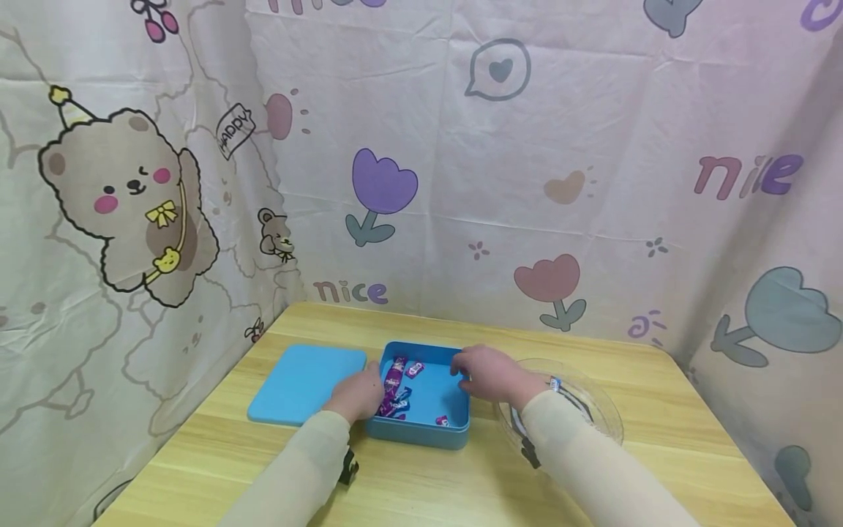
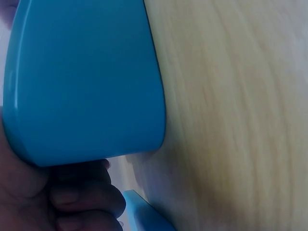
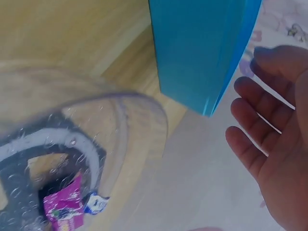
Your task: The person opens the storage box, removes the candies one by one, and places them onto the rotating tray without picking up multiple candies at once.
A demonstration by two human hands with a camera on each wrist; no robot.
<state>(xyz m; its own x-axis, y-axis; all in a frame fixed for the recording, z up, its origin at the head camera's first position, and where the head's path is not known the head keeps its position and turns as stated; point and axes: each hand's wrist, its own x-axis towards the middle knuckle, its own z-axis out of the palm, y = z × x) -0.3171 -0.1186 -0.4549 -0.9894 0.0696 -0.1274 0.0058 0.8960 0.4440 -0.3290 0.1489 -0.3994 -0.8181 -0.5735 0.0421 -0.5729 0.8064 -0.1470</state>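
An open blue box (image 1: 418, 433) holds several purple and blue wrapped sweets (image 1: 395, 375), mostly along its left side. The left hand (image 1: 358, 395) is at the box's left wall; in the left wrist view its fingers (image 2: 91, 199) curl beneath a corner of the blue box (image 2: 86, 86), gripping it. Over the box's right rim is the right hand (image 1: 494, 375). Seen from the right wrist, that hand (image 3: 279, 120) has relaxed, spread fingers beside the blue box (image 3: 197, 53), holding nothing.
A light blue lid (image 1: 303, 384) lies flat left of the box. To the right stands a clear round dish (image 1: 609, 406), partly behind the right forearm; the right wrist view shows a purple packet (image 3: 66, 207) and a blue-white one (image 3: 96, 203) there. Printed curtains hang behind the table.
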